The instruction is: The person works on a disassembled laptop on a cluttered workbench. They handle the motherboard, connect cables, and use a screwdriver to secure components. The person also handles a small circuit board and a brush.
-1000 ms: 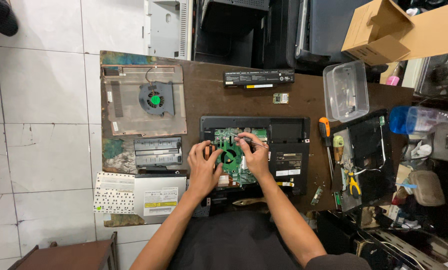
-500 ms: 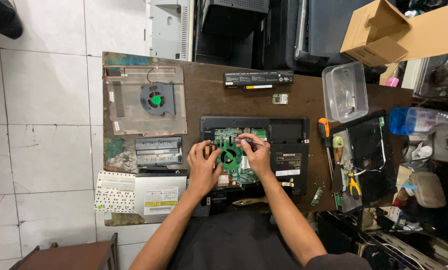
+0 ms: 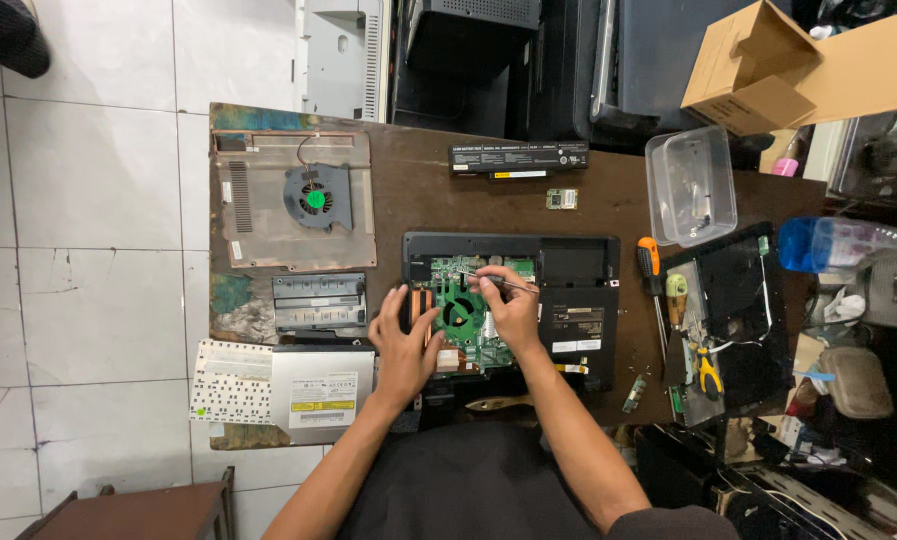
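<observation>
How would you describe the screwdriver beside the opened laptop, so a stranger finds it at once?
Start at the dark wooden table, then the opened laptop the hands work on. Just beyond its right edge lies the screwdriver, shaft toward the person. Its orange-and-black handle sets it apart from the yellow-handled pliers nearby.

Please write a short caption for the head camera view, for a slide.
Right hand holds a thin tool over an opened laptop's green circuit board; left hand steadies the laptop base.
</observation>
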